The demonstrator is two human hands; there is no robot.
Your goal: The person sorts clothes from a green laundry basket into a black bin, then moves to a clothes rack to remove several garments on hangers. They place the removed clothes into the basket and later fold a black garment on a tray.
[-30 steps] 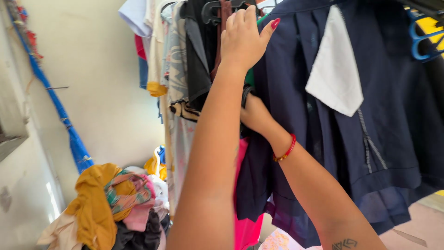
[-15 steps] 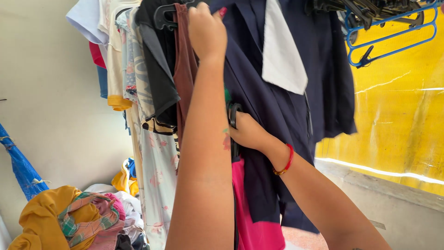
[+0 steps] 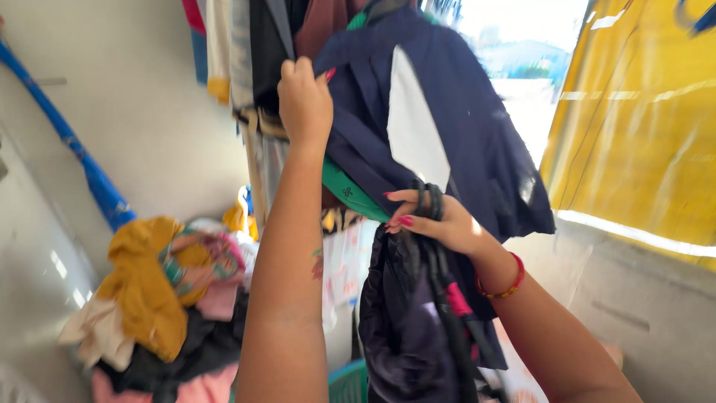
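No packages, signs or screens anywhere in view. Nothing readable as a label either: only a plain white patch (image 3: 415, 123) on the dark blue garment (image 3: 477, 142), angular, narrow at the top and wider below, blank as far as can be told. Just below, a green band (image 3: 350, 195) with a small dark mark on it, too blurred to make out.
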